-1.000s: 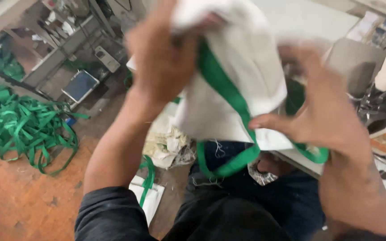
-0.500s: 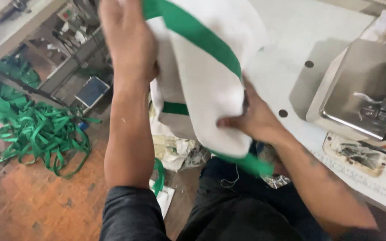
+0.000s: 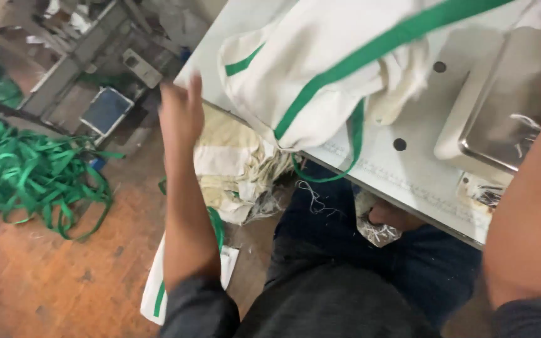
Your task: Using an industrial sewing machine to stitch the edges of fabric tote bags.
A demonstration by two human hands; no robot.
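A white sewing table [image 3: 408, 169] carries a cream cloth bag [image 3: 320, 75] with green straps, draped over its near edge. The left hand [image 3: 180, 109] is raised beside that edge, fingers spread, empty, just left of the bag. The right hand is out of view above its forearm [image 3: 533, 206], so its grip can't be told.

green strap pile [image 3: 29, 178] on orange floor [image 3: 45, 281] | folded cream cloth stack [image 3: 236, 166] | metal plate [image 3: 508, 119], probably sewing-machine bed
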